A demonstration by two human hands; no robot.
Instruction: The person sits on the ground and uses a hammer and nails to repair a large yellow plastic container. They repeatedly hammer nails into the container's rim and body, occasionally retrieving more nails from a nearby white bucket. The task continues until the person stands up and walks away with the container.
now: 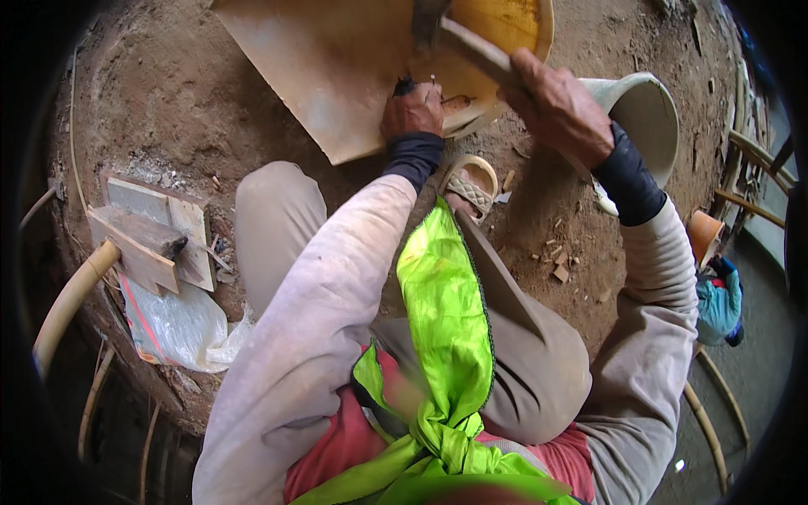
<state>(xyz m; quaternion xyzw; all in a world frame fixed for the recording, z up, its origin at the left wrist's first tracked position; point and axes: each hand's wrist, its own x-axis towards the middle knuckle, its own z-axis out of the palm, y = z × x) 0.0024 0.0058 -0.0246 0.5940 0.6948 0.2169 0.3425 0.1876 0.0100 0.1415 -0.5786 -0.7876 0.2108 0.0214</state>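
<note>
My right hand (560, 105) is wrapped round the wooden handle of a hammer (475, 50), whose dark head is blurred by motion above the large tan, curved sheet (328, 80). Closed fingers of my left hand (412, 114) press near that sheet's lower edge. A thin, nail-like tip and something black show at these fingers, but what they pinch is too small to make out. On its right the sheet joins a rounded yellow part (522, 25). Just beyond my right wrist, a pale bucket (652, 114) lies tipped on its side.
My sandalled foot (471, 187) is below the sheet, near wood chips (560, 261) on the dirt. At left are boards (139, 244), a clear plastic bag (181, 324) and a bamboo pole (76, 307). Far right, a person in teal (718, 307) is beside an orange bucket (703, 236).
</note>
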